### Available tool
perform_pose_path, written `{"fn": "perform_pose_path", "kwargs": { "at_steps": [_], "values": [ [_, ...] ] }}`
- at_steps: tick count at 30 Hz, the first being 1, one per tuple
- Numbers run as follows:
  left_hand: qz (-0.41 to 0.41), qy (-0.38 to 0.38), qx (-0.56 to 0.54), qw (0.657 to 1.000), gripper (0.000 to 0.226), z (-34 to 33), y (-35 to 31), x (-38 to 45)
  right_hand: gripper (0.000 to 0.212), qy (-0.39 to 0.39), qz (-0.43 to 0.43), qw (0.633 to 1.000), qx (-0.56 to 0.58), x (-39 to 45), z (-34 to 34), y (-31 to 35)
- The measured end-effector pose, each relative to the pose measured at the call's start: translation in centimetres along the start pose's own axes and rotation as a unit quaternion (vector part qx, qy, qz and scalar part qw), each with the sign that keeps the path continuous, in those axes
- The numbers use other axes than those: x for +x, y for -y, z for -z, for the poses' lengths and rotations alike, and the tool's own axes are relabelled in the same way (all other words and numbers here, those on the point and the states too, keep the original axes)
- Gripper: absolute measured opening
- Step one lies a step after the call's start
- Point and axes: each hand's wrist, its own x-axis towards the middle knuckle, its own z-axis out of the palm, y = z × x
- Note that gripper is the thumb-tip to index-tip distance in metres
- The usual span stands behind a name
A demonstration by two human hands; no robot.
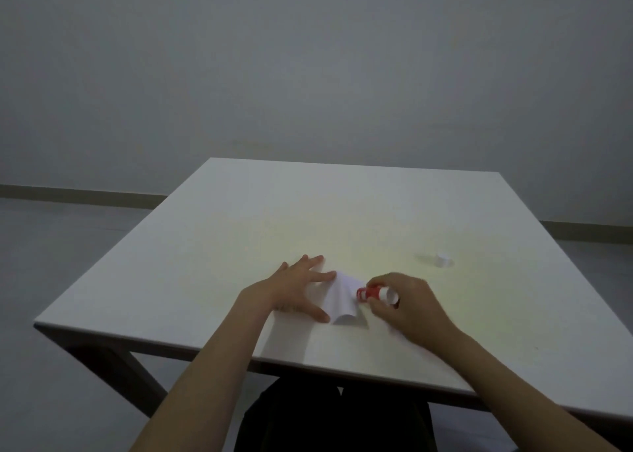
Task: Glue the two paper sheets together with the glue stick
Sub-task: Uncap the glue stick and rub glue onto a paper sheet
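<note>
Left hand [297, 289] spread flat, pinning the white paper [339, 301] to the surface [239, 232]; just right of the paper, right hand [407, 302] in a pinching grip on the red glue stick [375, 294], tip at the paper's curled right edge. Best to keep that flat hold and stroke lightly toward the loose edge. Cap [443, 260] well right of the paper; open room all round, near edge close behind.

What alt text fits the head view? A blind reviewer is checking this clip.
A right hand holds a red-and-white glue stick at the edge of white paper, pinned by the left hand on a white table. A white cap stands apart to the right.
</note>
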Motion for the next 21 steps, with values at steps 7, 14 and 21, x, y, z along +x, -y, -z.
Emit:
{"fn": "perform_pose_path", "kwargs": {
  "at_steps": [7,14,21],
  "values": [
    [-0.001,0.005,0.003,1.000,0.094,0.1,-0.1,0.0,0.014,0.015,0.027,0.999,-0.031,-0.9,1.9,0.8],
    [0.008,0.002,0.012,1.000,0.094,-0.1,0.0,0.2,0.015,-0.100,0.022,0.995,0.020,0.9,3.4,1.7],
    [0.006,0.001,0.018,1.000,0.095,-0.2,0.0,0.1,0.014,0.095,-0.010,0.995,0.043,0.6,-0.4,1.7]
  ]
}}
